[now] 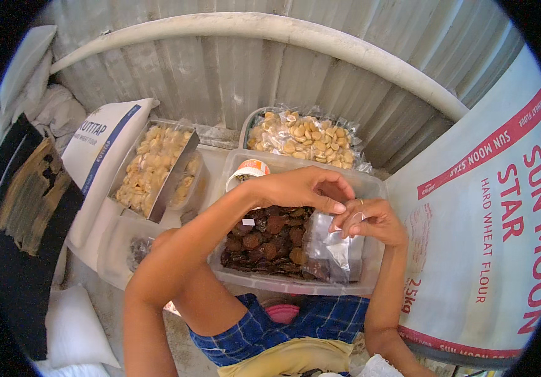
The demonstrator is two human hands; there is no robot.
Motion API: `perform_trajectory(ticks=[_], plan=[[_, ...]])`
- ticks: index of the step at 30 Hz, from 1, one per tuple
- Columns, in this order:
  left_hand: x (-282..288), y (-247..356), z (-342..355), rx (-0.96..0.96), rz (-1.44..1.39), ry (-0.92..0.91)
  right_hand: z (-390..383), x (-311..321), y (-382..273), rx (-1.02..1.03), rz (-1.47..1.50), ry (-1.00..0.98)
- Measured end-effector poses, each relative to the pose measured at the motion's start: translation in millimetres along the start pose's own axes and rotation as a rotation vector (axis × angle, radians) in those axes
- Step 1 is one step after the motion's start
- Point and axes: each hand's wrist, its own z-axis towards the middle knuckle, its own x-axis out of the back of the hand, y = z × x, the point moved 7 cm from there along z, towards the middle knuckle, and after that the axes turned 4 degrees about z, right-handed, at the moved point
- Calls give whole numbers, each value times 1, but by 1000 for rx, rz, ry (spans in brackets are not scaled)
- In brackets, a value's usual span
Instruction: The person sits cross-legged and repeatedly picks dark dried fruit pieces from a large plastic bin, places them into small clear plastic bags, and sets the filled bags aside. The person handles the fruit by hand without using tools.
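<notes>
Over the tub [308,288], left hand [299,187] and right hand [378,222] curl fingers, grip unclear. Plastic bags [341,251] inside look slippery: pinch edges.

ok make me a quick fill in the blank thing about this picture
1. The left hand and right hand hover over the bin, where dark pieces lie to the ____ of some plastic bags.
2. The sack with red bands stands at the picture's far ____.
3. The checked shorts are mainly ____.

Missing words: left; right; blue
</notes>
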Motion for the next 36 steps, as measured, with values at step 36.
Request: perform_trajectory(ticks=[36], plan=[[20,9,-14,-99,-295,554,5,16,73,-92,578,616]])
